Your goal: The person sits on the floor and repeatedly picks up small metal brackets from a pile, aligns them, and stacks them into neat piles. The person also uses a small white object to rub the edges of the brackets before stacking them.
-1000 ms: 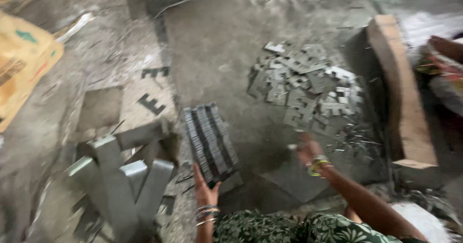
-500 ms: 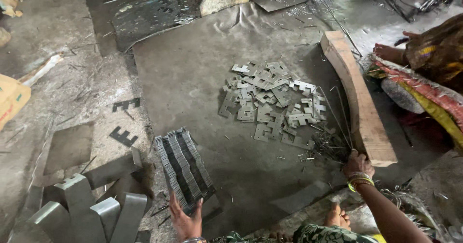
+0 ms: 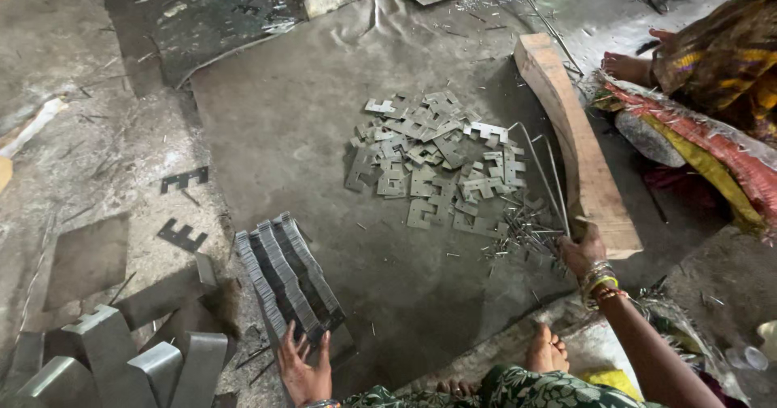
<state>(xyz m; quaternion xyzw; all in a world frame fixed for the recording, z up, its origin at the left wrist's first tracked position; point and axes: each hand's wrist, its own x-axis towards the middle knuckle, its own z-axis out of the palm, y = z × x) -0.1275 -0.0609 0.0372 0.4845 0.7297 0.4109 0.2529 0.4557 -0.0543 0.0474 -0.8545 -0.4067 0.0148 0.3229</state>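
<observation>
The left hand (image 3: 303,365) has its grip apart, fingers spread flat against the near end of a stack (image 3: 287,278) of thin grey metal plates standing on edge on the floor, near the near-left corner of a dark sheet (image 3: 307,116) spread there. The right hand (image 3: 579,250) has its grip closed on a bunch of thin metal rods (image 3: 544,177), whose free ends point toward the far side of the sheet; small nails (image 3: 518,238) lie scattered just left of that hand. Bangles (image 3: 600,280) ring the right wrist. A loose pile of flat notched plates (image 3: 437,161) lies in the middle of the sheet, well apart from the stack. A long wooden block (image 3: 571,137) runs along the sheet's right edge, touching the right hand's far side. Bent grey metal pieces (image 3: 121,359) stand at the near-left of the floor. The person's bare foot (image 3: 546,347) rests at the sheet's near edge. Another person's patterned cloth (image 3: 720,44) shows at the far right.
</observation>
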